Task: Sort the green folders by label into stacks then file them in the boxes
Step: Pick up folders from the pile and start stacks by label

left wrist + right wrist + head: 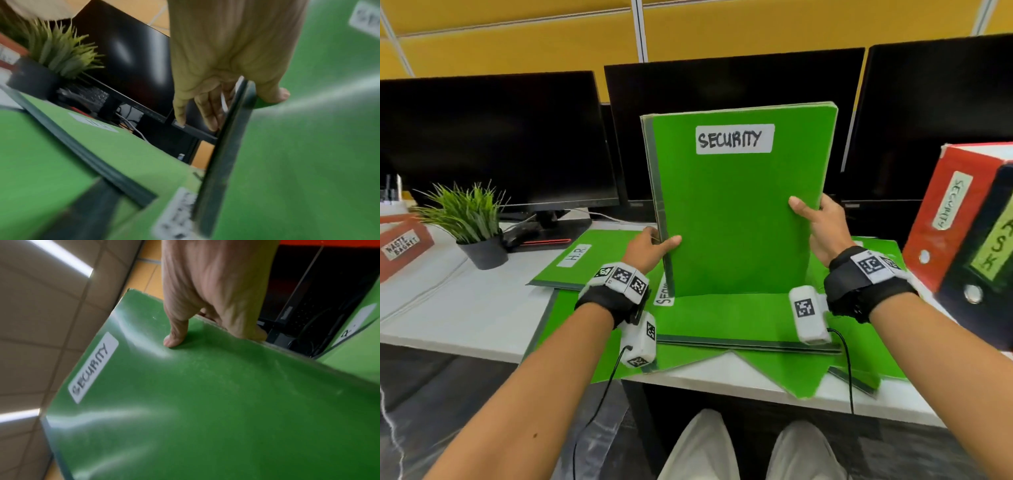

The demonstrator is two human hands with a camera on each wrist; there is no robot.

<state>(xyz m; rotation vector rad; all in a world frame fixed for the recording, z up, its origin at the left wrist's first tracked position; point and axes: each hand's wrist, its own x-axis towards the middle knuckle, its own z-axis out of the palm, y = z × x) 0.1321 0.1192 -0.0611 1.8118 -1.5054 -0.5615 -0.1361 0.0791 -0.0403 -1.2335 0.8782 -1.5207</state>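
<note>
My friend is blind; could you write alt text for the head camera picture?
Two hands, left and right, hold a green SECURITY folder upright over more green folders on a desk, facing dark monitors.

An office: black monitors (493,137) line the white table (465,308) beyond the hands, yellow partitions (517,44) behind, a potted plant (472,222) left, labelled binders (945,219) right.
</note>
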